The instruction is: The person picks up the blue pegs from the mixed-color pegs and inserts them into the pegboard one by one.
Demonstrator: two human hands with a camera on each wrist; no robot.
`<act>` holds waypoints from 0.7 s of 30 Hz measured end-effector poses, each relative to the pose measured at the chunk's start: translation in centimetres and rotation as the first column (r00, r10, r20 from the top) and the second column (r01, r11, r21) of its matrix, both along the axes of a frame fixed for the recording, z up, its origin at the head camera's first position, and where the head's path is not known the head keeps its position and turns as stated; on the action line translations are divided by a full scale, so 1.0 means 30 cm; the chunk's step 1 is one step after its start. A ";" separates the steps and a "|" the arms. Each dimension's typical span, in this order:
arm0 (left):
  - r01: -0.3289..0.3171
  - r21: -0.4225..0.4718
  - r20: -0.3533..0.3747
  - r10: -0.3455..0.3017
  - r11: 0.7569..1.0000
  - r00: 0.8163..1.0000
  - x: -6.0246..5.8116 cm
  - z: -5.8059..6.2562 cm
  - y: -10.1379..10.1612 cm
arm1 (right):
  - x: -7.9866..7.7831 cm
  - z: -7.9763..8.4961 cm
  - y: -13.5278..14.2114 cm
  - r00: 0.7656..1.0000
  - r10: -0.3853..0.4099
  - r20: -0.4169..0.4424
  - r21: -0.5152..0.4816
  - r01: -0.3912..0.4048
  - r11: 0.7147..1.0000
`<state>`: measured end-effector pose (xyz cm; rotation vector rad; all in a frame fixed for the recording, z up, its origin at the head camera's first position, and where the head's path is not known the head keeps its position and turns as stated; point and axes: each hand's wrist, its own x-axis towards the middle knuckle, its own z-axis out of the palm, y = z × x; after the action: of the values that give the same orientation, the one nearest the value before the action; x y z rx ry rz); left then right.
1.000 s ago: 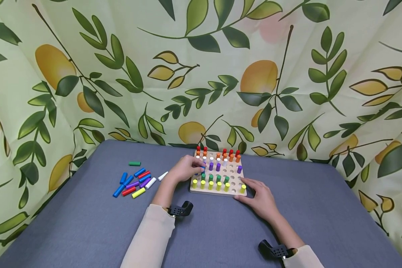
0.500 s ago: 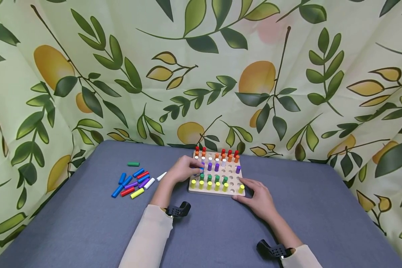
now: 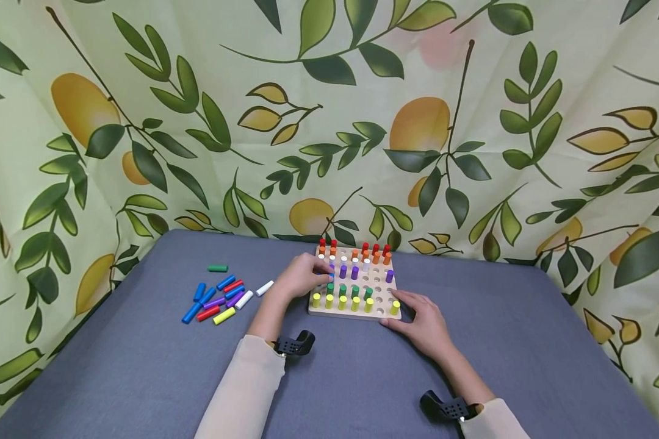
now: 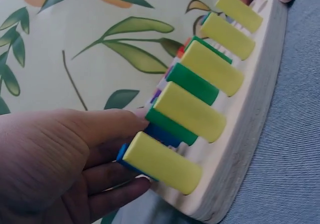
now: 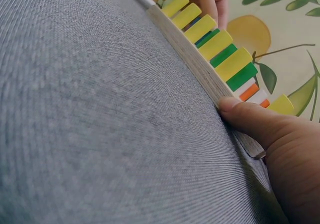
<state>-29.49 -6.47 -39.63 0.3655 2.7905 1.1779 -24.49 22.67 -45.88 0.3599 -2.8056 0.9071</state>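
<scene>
A wooden pegboard (image 3: 340,314) lies on the table, with rows of red, orange, white, purple, green and yellow pegs standing in it. At its left side, my left hand (image 3: 301,278) pinches a blue peg (image 3: 331,278) between thumb and fingers, just behind the green row. Another blue peg (image 4: 121,153) shows beside the fingers in the left wrist view, partly behind a front yellow peg (image 4: 162,163). My right hand (image 3: 425,323) grips the board's front right corner. Its thumb (image 5: 237,110) presses the front edge in the right wrist view; the other fingers are hidden there.
Loose pegs lie in a cluster left of the board, among them a yellow peg (image 3: 224,316), a red peg (image 3: 208,313) and several blue ones. A green peg (image 3: 218,268) lies apart behind them. A leaf-patterned cloth (image 3: 329,122) hangs behind the table.
The head view has drifted slightly, shifting everything a little left. Both hands stay in place at the board, the left fingers on the blue peg with only tiny motion.
</scene>
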 end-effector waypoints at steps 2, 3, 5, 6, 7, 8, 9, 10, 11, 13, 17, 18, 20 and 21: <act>-0.011 0.012 0.017 0.010 1.000 1.000 0.003 0.005 -0.007 | 0.002 0.001 0.000 1.000 0.002 -0.002 -0.001 -0.002 1.000; -0.015 0.015 0.023 0.015 1.000 1.000 0.004 0.009 -0.011 | 0.003 0.001 -0.001 1.000 0.002 -0.001 -0.003 -0.002 1.000; -0.027 0.023 0.027 0.026 0.999 0.999 0.008 0.017 -0.022 | 0.006 0.001 0.000 1.000 0.003 0.004 -0.004 -0.003 1.000; -0.034 0.023 0.021 0.033 0.999 0.999 0.010 0.022 -0.028 | 0.008 0.001 0.001 1.000 0.003 0.010 -0.005 -0.003 1.000; -0.047 0.023 0.015 0.046 0.999 0.999 0.013 0.030 -0.037 | 0.008 0.001 0.000 1.000 0.003 0.015 -0.007 -0.003 1.000; -0.059 0.022 0.005 0.059 0.998 0.998 0.016 0.039 -0.047 | 0.008 0.000 0.001 1.000 0.001 0.020 -0.009 -0.001 1.000; -0.074 0.023 -0.003 0.074 0.997 0.997 0.022 0.048 -0.058 | 0.009 0.000 0.002 1.000 -0.002 0.026 -0.014 0.002 1.000; -0.092 0.028 -0.009 0.093 0.995 0.996 0.026 0.056 -0.069 | 0.010 0.001 0.003 0.999 -0.004 0.032 -0.016 0.005 1.000; -0.111 0.033 -0.011 0.111 0.993 0.994 0.032 0.065 -0.082 | 0.012 0.002 0.005 0.999 -0.007 0.037 -0.018 0.008 1.000; -0.145 0.042 -0.017 0.146 0.989 0.989 0.044 0.079 -0.109 | 0.015 0.006 0.009 0.999 -0.012 0.044 -0.020 0.013 1.000; -0.177 0.026 -0.027 0.178 0.984 0.984 0.067 0.091 -0.180 | 0.015 0.010 0.010 0.999 -0.005 0.054 -0.018 0.006 1.000; -0.183 0.019 -0.033 0.183 0.983 0.983 0.073 0.093 -0.202 | 0.013 0.010 0.009 0.999 -0.001 0.053 -0.018 0.002 1.000; -0.182 -0.002 -0.051 0.181 0.983 0.982 0.088 0.099 -0.252 | 0.007 0.009 0.005 0.999 0.006 0.049 -0.019 -0.005 1.000; -0.183 -0.012 -0.064 0.182 0.983 0.981 0.096 0.102 -0.279 | 0.004 0.009 0.003 0.999 0.010 0.048 -0.019 -0.009 1.000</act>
<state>-26.62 -14.86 -36.57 0.1485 2.9397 1.1954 -24.37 22.76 -45.63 0.3543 -2.8392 0.9559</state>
